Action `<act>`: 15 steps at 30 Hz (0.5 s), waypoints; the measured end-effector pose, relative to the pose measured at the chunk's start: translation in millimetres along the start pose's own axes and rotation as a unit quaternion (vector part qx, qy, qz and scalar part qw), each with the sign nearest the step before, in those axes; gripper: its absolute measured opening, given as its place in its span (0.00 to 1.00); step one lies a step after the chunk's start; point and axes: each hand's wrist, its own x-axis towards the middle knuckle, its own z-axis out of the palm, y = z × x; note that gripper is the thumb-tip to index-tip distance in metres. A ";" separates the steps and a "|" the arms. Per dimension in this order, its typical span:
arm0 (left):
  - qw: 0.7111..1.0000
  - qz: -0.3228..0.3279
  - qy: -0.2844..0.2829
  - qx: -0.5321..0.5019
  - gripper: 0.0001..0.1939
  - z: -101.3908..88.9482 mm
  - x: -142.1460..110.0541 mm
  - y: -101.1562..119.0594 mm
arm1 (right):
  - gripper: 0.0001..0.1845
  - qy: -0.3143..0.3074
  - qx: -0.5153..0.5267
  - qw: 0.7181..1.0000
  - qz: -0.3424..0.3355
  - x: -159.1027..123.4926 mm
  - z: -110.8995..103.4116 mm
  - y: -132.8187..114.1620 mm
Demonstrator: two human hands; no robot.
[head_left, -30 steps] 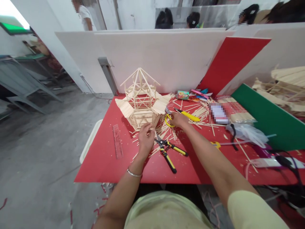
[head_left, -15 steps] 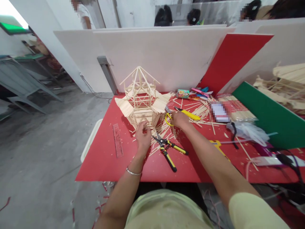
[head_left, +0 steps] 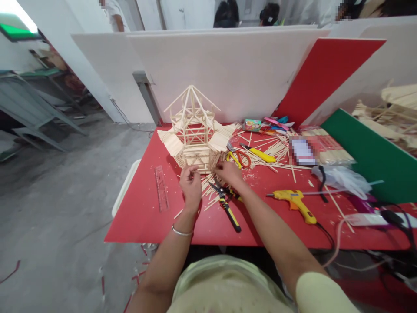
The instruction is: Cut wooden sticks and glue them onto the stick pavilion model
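A stick-built model [head_left: 193, 130] of a many-sided house, with an open pointed roof frame and slatted lower eaves, stands at the back of the red table. Curled close to its front base is my left hand [head_left: 191, 184], fingertips drawn together; whatever they may hold is too small to make out. My right hand [head_left: 229, 173] is closed in a pinch at the model's lower right, and its fingertips hide what is between them. Below the hands lie black-and-yellow pliers [head_left: 228, 213], partly under my right wrist. Scissors with orange-and-yellow handles [head_left: 241, 159] rest just beyond my right hand.
Loose sticks [head_left: 278, 152] are scattered behind and under my hands. A yellow utility knife [head_left: 260, 154] lies among them. To the right are a yellow glue gun [head_left: 295, 202] with its cord, a plastic bag [head_left: 345, 181] and a green board [head_left: 368, 161]. A clear ruler [head_left: 161, 188] lies left.
My right hand has moved left and nearer, away from the scissors to the model's base, uncovering the glue gun. My left hand has shifted slightly left, its fingers still curled.
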 end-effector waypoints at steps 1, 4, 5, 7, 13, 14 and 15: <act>1.000 -0.005 -0.003 -0.007 0.08 -0.2 -0.4 1.3 | 0.18 0.014 0.026 1.000 0.000 -1.3 -4.7 2.1; 0.999 -0.024 -0.017 -0.030 0.09 1.1 -2.2 4.7 | 0.22 0.031 0.119 0.992 -0.013 -16.2 -15.8 3.3; 0.998 -0.030 -0.026 -0.040 0.10 1.8 -2.6 5.7 | 0.23 0.026 0.153 0.988 -0.021 -23.7 -17.1 1.9; 0.996 -0.045 -0.055 -0.061 0.12 2.9 -3.1 7.5 | 0.23 0.011 0.216 0.976 -0.040 -39.8 -16.2 -2.4; 0.964 -0.133 -0.177 -0.148 0.14 0.7 -2.6 15.7 | 0.18 -0.019 0.308 0.945 -0.106 -69.5 -8.6 -15.5; 0.956 -0.148 -0.191 -0.168 0.14 0.0 -1.9 17.0 | 0.17 -0.020 0.309 0.943 -0.124 -70.5 -8.6 -17.4; 0.949 -0.162 -0.198 -0.185 0.14 -0.7 -0.7 17.9 | 0.17 -0.018 0.309 0.940 -0.142 -70.6 -8.7 -19.3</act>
